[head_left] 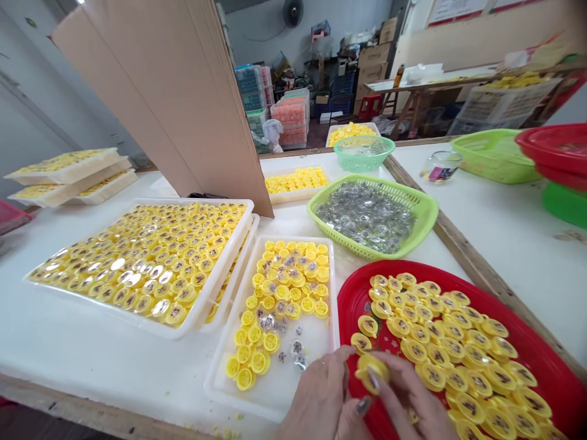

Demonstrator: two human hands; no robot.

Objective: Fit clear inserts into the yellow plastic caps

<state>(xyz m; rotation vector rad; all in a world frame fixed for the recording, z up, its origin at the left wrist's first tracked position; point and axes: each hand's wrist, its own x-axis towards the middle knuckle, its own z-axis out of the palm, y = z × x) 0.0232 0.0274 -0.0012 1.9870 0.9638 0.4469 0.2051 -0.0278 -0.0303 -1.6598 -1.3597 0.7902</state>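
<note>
My right hand [413,397] pinches a round yellow plastic case [372,370] between thumb and fingers, above the near edge of a red tray [351,293]. A bit of yellow shows under its palm. Close beside the case, my left hand [318,397] has curled fingers over the near right corner of a white tray [334,275]; whatever it holds is hidden. Yellow open cups [260,360] and small clear domes with silvery bits [297,348] lie in that white tray. Several closed yellow cases with printed faces [431,374] spread across the red tray.
A green basket [428,214] of clear domes stands behind the trays. To the left are stacked white trays [250,211] full of yellow cases and an upright cardboard sheet [183,91]. A wooden strip [458,244] crosses the table. A glass jar [441,166] stands at the right.
</note>
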